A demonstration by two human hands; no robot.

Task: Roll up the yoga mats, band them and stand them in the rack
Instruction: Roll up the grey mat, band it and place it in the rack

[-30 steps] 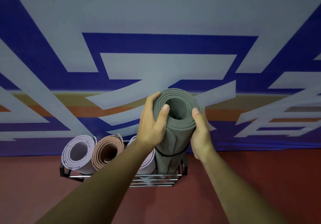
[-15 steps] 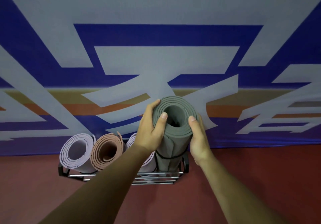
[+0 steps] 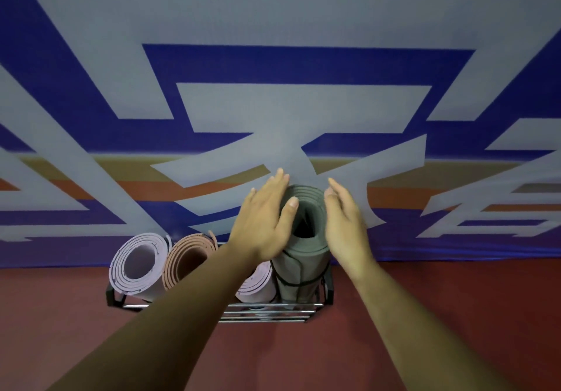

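Note:
A rolled grey-green yoga mat (image 3: 303, 257) stands upright at the right end of the black metal rack (image 3: 273, 311), a dark band around its lower part. My left hand (image 3: 264, 223) lies flat against the roll's left top rim, fingers spread, thumb over the rim. My right hand (image 3: 346, 223) is open just right of the roll, fingers straight and slightly apart from it. To the left in the rack stand a lilac roll (image 3: 139, 263), a peach roll (image 3: 185, 260) and a pale pink roll (image 3: 258, 281) partly hidden by my left forearm.
The rack sits on a dark red floor (image 3: 425, 314) right against a wall banner (image 3: 273, 102) in blue, grey and orange. The floor spreads left, right and in front of the rack.
The grey-green roll has sunk lower into the rack. Both hands have loosened from their grip: fingers opened, the right hand has come off the roll.

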